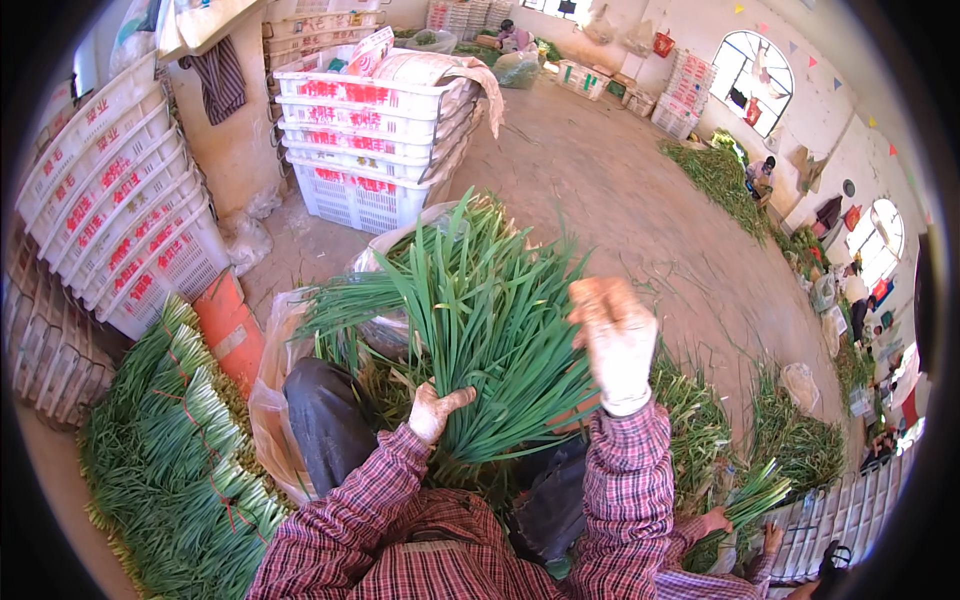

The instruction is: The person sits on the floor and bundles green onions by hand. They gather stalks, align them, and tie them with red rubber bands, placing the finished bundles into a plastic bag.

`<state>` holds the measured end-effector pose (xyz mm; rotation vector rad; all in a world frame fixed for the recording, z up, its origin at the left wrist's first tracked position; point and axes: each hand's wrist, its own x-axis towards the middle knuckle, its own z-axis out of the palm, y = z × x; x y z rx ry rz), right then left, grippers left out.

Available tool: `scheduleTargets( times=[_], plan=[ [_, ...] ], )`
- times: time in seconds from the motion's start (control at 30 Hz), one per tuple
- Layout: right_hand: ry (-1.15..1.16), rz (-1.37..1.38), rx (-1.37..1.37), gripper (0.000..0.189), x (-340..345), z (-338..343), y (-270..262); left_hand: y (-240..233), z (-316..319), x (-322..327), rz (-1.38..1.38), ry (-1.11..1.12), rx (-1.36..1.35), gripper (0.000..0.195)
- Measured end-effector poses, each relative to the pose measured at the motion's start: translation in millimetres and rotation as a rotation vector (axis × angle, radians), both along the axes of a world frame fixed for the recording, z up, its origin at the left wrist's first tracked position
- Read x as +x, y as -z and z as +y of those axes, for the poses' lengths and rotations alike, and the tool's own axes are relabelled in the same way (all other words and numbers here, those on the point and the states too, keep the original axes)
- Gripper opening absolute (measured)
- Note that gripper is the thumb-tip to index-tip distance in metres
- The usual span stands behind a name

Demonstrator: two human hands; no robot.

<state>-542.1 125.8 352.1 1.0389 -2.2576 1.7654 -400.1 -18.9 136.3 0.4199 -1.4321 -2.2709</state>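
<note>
My left hand, in a pale soiled glove, grips a large bunch of green garlic chives above my lap, its thumb across the leaves. The blades fan out away from me and to the right. My right hand, in a white glove with brown-stained fingers, is raised just right of the leaf tips. Its fingers are bent and partly blurred, so I cannot see whether anything is between them. Behind the bunch lies a heap of more chives in clear plastic. A plastic bag spreads beside my left knee.
Tied chive bundles lie in a row at left, near an orange-red object. Stacked white plastic crates stand ahead, others at left. A co-worker's hand holds chives at lower right. Loose greens litter the floor.
</note>
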Motion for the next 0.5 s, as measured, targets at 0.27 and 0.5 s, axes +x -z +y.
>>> scheduleTargets(
  times=[0.27, 0.5],
  plan=[
    [0.111, 0.818, 0.37, 0.019, 4.4, 5.1, 3.0, -10.1, 5.7, -1.4, -0.004, 0.054, 0.091, 0.033],
    [0.164, 0.982, 0.516, 0.013, -12.7, 9.8, 21.9, 3.5, 5.6, -5.6, -0.027, 0.082, 0.104, 0.032]
  ],
)
